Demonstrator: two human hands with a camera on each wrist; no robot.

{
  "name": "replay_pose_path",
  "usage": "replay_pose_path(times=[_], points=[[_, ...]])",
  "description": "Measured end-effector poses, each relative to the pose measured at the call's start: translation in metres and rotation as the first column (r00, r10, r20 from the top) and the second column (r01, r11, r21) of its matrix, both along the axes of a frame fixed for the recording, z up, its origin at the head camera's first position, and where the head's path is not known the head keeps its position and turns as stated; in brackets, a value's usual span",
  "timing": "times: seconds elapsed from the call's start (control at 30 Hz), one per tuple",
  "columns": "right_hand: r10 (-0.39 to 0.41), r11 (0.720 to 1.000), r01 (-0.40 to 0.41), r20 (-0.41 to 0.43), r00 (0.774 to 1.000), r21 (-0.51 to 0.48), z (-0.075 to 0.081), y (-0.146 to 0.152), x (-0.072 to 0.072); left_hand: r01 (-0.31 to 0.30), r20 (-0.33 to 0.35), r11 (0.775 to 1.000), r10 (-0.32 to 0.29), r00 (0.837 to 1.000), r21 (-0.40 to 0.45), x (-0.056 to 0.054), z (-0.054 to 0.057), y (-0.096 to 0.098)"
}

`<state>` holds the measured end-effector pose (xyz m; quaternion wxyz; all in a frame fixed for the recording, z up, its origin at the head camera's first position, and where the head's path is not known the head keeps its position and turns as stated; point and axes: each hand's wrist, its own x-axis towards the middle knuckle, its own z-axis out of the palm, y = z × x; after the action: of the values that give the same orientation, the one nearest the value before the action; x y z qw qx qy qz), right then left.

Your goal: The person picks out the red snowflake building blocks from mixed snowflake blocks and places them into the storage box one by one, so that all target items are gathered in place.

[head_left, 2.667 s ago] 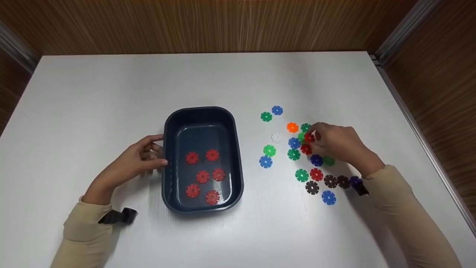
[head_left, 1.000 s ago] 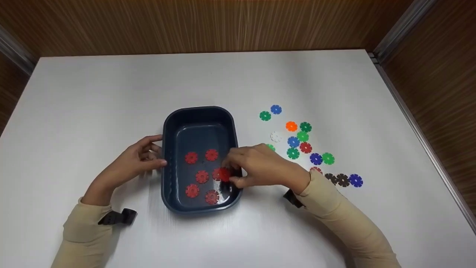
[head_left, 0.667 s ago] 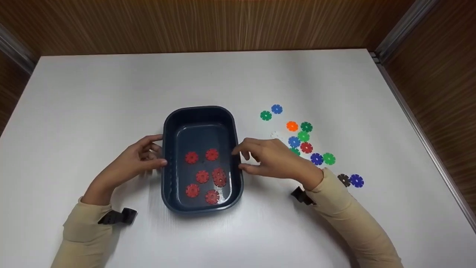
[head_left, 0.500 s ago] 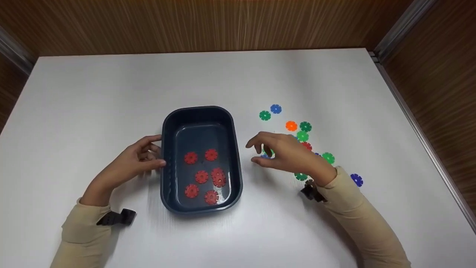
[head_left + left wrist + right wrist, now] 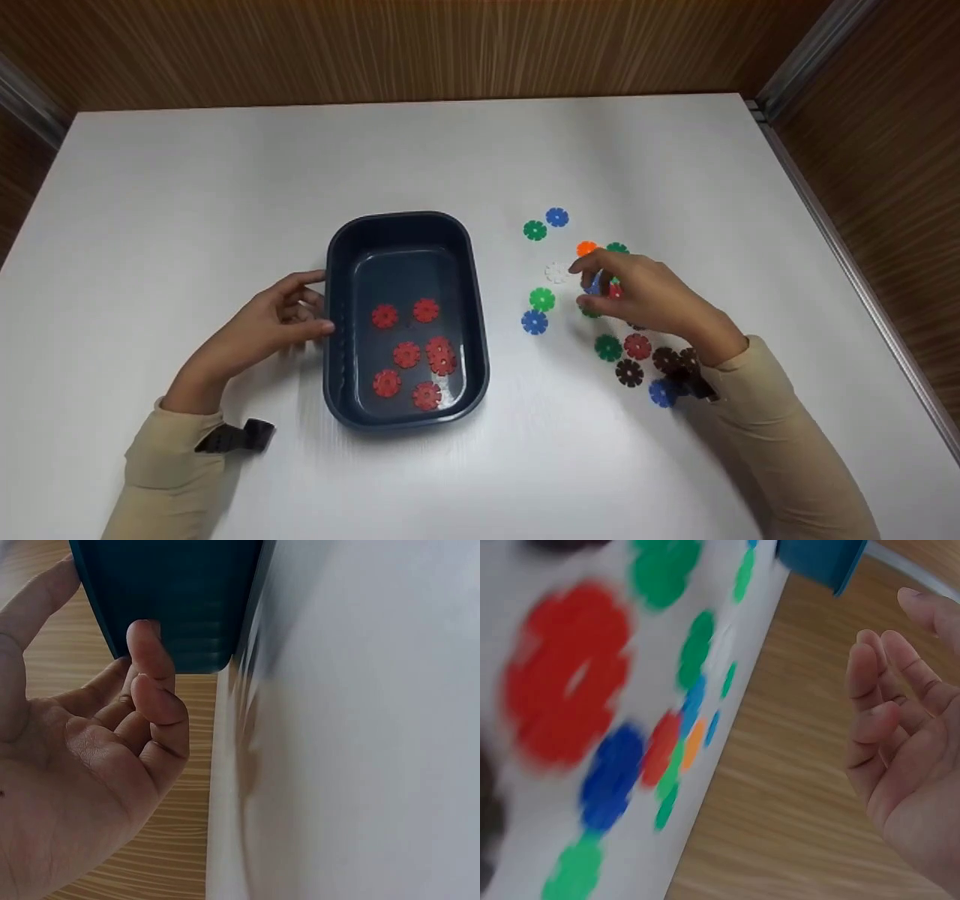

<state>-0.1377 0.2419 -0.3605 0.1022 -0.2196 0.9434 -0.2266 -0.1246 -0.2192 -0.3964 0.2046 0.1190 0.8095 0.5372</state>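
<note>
In the head view, a dark blue rectangular tray point(image 5: 409, 274) holds several red notched plastic discs point(image 5: 386, 383), two of them overlapping. My left hand point(image 5: 259, 330) touches the tray's left side with thumb and index finger; the other fingers curl loosely beside the wall point(image 5: 172, 637). To the right, my right hand point(image 5: 645, 292) hovers over loose discs with its fingers apart and nothing between them. The right wrist view shows its bent fingers point(image 5: 865, 682) away from the table. One red disc point(image 5: 616, 289) is partly hidden under this hand; another red disc point(image 5: 637, 346) lies nearer the wrist.
Discs of other colours lie scattered right of the tray: green point(image 5: 542, 299), blue point(image 5: 535, 322), white point(image 5: 556, 272), orange point(image 5: 586, 248) and dark brown point(image 5: 629, 373). Wood-grain panels point(image 5: 405, 52) stand behind and beside the white table point(image 5: 225, 172).
My right hand has set a red disc into the tray, overlapping another, let go, and moved right, back over the loose discs. My left hand has stayed at the tray's side.
</note>
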Motion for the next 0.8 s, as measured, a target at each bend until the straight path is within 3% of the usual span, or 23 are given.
replay_pose_path(times=[0.43,0.8], points=[[-0.167,0.982,0.149,0.165,0.972,0.116,-0.014,0.042,-0.005,-0.003,-0.004,1.000,0.003,1.000,0.000,0.001,0.002,-0.004],[-0.168,0.971,0.133,0.172,0.971,0.198,-0.023,0.051,-0.017,-0.001,-0.008,1.000,0.001,1.000,-0.011,0.001,0.002,-0.005]])
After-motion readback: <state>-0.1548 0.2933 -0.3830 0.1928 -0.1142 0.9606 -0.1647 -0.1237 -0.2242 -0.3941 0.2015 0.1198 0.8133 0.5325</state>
